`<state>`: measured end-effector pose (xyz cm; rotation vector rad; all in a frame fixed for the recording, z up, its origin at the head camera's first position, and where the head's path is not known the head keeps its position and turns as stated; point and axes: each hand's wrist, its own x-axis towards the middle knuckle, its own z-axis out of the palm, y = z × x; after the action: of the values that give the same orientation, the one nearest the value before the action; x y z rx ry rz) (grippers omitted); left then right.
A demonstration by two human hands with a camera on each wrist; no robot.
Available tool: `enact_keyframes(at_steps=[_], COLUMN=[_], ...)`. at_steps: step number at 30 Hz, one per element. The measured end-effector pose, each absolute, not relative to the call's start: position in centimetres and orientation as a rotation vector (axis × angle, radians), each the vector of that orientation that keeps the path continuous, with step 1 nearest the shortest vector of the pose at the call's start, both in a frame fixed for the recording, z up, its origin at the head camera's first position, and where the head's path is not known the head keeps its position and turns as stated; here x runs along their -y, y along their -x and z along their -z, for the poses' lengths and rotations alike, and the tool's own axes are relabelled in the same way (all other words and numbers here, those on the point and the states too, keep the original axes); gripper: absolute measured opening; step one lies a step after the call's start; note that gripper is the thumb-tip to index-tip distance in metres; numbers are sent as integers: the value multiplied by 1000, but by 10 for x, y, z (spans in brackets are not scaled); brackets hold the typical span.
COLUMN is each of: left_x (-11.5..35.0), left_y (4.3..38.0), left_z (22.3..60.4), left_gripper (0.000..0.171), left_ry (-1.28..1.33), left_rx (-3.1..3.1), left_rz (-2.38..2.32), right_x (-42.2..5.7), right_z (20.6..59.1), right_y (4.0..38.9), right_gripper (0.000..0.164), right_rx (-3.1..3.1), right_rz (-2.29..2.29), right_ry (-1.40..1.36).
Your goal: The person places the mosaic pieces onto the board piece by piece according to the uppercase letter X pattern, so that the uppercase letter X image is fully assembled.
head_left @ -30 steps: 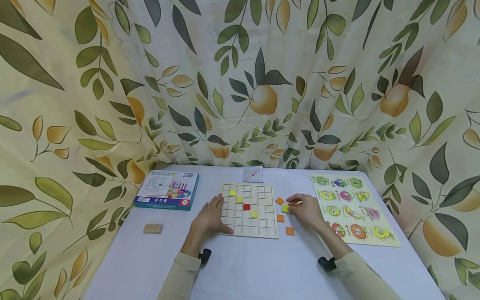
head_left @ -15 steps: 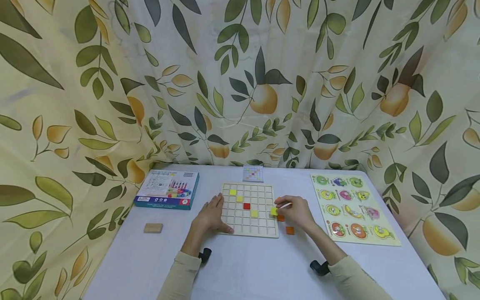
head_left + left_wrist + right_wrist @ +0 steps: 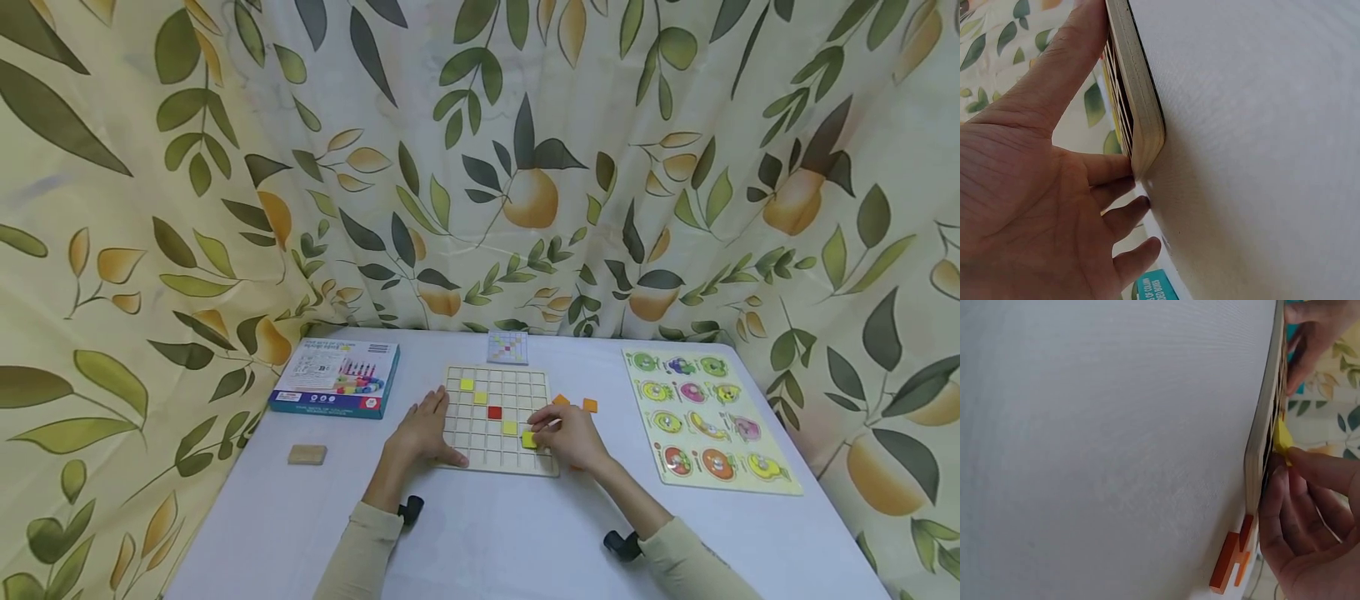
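**One yellow tile (image 3: 528, 439) pinched at the grid board (image 3: 480, 452)**

Two hands are at work on the single grid board, which lies at the lower centre of the head view on the white counter (image 3: 487, 542). The right hand (image 3: 572, 437), fingers bent, nips one yellow tile between thumb and finger at the board's right part; whether the tile is seated in a square I cannot tell. The left hand (image 3: 422, 429) is spread and relaxed, thumb on the lower edge and fingertips by the left edge, touching the board with no grip around it.

Four tiles lie in the squares, stepping down from the upper left: three yellow squares (image 3: 480, 398) and one red square (image 3: 494, 412). To the right of the board, two orange tiles (image 3: 590, 406) show plainly in the head view (a sliver of orange peeks out below the right hand, and the right wrist view shows three orange pieces).

One small patterned card (image 3: 507, 347) stands behind the board. At the left are one box (image 3: 335, 377) and one wooden block (image 3: 307, 454); at the right, one picture board (image 3: 705, 458) carries twelve pictures, four rows of three. Two wrist cameras (image 3: 622, 546) are worn, one per arm.
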<state>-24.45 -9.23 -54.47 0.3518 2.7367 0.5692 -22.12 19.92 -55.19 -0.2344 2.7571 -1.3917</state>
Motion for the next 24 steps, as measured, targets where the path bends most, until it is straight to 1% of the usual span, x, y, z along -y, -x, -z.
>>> enact_keyframes(at_steps=[6, 17, 24], left_x=[91, 92, 92], left_y=[243, 245, 245], left_z=[543, 546, 547], left_gripper=[135, 135, 135], left_ry=[-349, -359, -341], left_rx=[-2734, -2748, -2740], left_rz=[-579, -575, -580], right_x=[-198, -192, -207], right_z=[559, 554, 552], right_y=[222, 220, 226], right_gripper=[20, 18, 19], right_rx=[-2752, -2768, -2826], right_rz=[1354, 1264, 1256], right_ry=[248, 247, 267])
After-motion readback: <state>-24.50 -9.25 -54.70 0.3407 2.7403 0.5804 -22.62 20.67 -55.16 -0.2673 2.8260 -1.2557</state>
